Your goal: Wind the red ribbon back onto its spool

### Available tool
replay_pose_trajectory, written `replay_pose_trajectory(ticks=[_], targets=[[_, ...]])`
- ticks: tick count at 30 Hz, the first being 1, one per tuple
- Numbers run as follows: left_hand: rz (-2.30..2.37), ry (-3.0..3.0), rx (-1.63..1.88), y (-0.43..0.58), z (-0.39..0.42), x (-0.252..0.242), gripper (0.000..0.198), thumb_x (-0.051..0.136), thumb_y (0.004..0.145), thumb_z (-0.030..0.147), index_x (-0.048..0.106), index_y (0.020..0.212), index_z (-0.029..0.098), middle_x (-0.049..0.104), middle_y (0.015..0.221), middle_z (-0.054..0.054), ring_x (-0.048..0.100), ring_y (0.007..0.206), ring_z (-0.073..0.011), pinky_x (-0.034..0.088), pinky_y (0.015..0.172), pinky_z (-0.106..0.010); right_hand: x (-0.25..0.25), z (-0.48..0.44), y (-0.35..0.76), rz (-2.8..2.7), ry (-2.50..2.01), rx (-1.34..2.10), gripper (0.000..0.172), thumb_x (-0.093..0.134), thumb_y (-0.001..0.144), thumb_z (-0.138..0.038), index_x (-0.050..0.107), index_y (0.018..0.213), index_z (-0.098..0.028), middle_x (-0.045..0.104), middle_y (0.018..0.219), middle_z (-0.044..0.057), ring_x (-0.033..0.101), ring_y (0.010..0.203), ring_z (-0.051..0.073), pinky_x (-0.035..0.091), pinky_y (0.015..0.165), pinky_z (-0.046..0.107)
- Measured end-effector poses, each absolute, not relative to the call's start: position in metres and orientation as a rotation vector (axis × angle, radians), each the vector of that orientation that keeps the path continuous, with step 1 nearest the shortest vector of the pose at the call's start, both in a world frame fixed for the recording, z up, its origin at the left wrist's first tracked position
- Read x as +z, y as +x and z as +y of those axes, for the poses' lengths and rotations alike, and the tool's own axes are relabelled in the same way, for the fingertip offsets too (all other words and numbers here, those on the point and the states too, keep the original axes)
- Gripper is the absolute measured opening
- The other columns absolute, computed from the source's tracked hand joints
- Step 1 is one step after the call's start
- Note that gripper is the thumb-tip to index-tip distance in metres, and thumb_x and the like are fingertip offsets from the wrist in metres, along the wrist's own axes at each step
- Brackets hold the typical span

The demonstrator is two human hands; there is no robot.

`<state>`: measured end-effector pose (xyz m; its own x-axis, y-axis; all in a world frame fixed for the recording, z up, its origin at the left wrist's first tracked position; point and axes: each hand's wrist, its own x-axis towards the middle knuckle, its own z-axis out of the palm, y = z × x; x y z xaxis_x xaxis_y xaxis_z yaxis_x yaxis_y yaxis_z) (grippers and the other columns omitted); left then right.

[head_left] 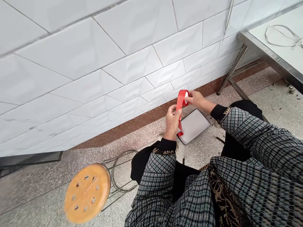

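A roll of red tape [182,96] is held up in front of me, with a length pulled down from it. My right hand [196,98] grips the roll at its white core, fingers closed on its rim. My left hand [172,119] pinches the pulled-out strip below the roll. The strip's lower end [180,133] hangs down at the left corner of a flat, pale rectangular board [193,126] with dark edges. This board lies on the floor below my hands. Whether the tape end touches it I cannot tell.
White tiled wall [132,69] rises close ahead above a brown skirting. An orange round stool [87,192] with metal legs lies tipped over at the lower left. At the right stands a metal-framed table [258,44] with a loop of cord [281,34] on top.
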<state>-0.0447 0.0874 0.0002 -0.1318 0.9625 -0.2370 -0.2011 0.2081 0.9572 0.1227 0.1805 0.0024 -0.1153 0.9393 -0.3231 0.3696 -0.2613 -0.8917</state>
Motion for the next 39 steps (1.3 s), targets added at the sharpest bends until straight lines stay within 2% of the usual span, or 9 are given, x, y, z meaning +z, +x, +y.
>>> replay_pose_trajectory(ticks=[5, 9, 14, 18, 21, 25, 27, 34, 39], targets=[[1.212, 0.883, 1.206, -0.041, 0.084, -0.001, 0.030, 0.080, 0.083, 0.047, 0.072, 0.081, 0.018, 0.049, 0.054, 0.007, 0.042, 0.047, -0.0063, 0.047, 0.061, -0.025, 0.004, 0.186, 0.121, -1.279, -1.679, 1.463, 0.007, 0.070, 0.089, -0.015, 0.064, 0.087, -0.018, 0.070, 0.074, 0.003, 0.066, 0.067, 0.017, 0.057, 0.067, 0.029], [1.200, 0.872, 1.147, -0.040, 0.082, 0.001, 0.034, 0.080, 0.084, 0.050, 0.074, 0.080, 0.017, 0.039, 0.047, 0.010, 0.035, 0.045, -0.0057, 0.051, 0.068, -0.027, 0.011, 0.175, 0.117, -1.016, -1.425, 1.839, 0.020, 0.065, 0.099, -0.021, 0.068, 0.080, -0.016, 0.074, 0.075, 0.006, 0.065, 0.065, 0.014, 0.059, 0.069, 0.026], [1.181, 0.897, 1.096, -0.041, 0.084, -0.002, 0.040, 0.082, 0.080, 0.056, 0.073, 0.079, 0.017, 0.039, 0.048, 0.010, 0.035, 0.047, -0.0059, 0.050, 0.069, -0.027, 0.015, 0.166, 0.116, -0.796, -1.305, 2.118, 0.024, 0.061, 0.105, -0.023, 0.070, 0.084, -0.015, 0.075, 0.076, 0.009, 0.068, 0.066, 0.015, 0.061, 0.072, 0.027], [1.305, 0.995, 1.129, -0.044, 0.088, -0.007, 0.035, 0.082, 0.080, 0.049, 0.067, 0.075, 0.017, 0.049, 0.054, 0.007, 0.041, 0.051, -0.0076, 0.041, 0.059, -0.024, 0.014, 0.166, 0.117, -0.714, -1.242, 2.270, 0.025, 0.060, 0.107, -0.026, 0.071, 0.087, -0.016, 0.074, 0.072, 0.007, 0.065, 0.060, 0.014, 0.059, 0.062, 0.023], [1.374, 0.977, 1.170, -0.044, 0.089, -0.005, 0.031, 0.085, 0.076, 0.038, 0.061, 0.084, 0.020, 0.054, 0.057, 0.008, 0.044, 0.050, -0.0083, 0.035, 0.053, -0.023, 0.014, 0.166, 0.119, -0.678, -1.205, 2.335, 0.025, 0.060, 0.108, -0.028, 0.071, 0.089, -0.016, 0.074, 0.071, 0.004, 0.063, 0.056, 0.012, 0.058, 0.058, 0.021], [1.273, 1.064, 1.189, -0.045, 0.087, 0.002, 0.050, 0.083, 0.078, 0.028, 0.063, 0.123, 0.021, 0.070, 0.070, 0.004, 0.062, 0.061, -0.0126, 0.047, 0.064, -0.024, 0.014, 0.166, 0.120, -0.692, -1.159, 2.417, 0.023, 0.068, 0.104, -0.037, 0.072, 0.092, -0.018, 0.072, 0.068, 0.002, 0.062, 0.056, 0.012, 0.055, 0.056, 0.020], [1.223, 1.121, 1.183, -0.047, 0.087, 0.005, 0.056, 0.081, 0.080, 0.027, 0.061, 0.132, 0.021, 0.075, 0.077, 0.001, 0.068, 0.067, -0.0146, 0.052, 0.070, -0.027, 0.015, 0.165, 0.120, -0.697, -1.143, 2.445, 0.025, 0.071, 0.102, -0.041, 0.072, 0.091, -0.018, 0.069, 0.065, 0.001, 0.060, 0.054, 0.012, 0.054, 0.055, 0.020], [1.197, 1.119, 1.075, -0.056, 0.094, 0.009, 0.061, 0.086, 0.073, 0.031, 0.066, 0.129, 0.017, 0.070, 0.065, 0.004, 0.064, 0.059, -0.0144, 0.049, 0.064, -0.026, 0.014, 0.164, 0.121, -0.740, -1.153, 2.473, 0.030, 0.069, 0.102, -0.043, 0.068, 0.085, -0.018, 0.065, 0.062, 0.000, 0.058, 0.051, 0.011, 0.053, 0.053, 0.019], [1.132, 0.998, 1.069, -0.057, 0.095, 0.009, 0.065, 0.090, 0.067, 0.034, 0.065, 0.125, 0.018, 0.078, 0.081, -0.001, 0.069, 0.069, -0.0159, 0.053, 0.069, -0.027, 0.019, 0.165, 0.124, -1.042, -1.211, 2.322, 0.020, 0.074, 0.097, -0.035, 0.068, 0.088, -0.018, 0.072, 0.075, 0.003, 0.065, 0.062, 0.014, 0.058, 0.061, 0.024]])
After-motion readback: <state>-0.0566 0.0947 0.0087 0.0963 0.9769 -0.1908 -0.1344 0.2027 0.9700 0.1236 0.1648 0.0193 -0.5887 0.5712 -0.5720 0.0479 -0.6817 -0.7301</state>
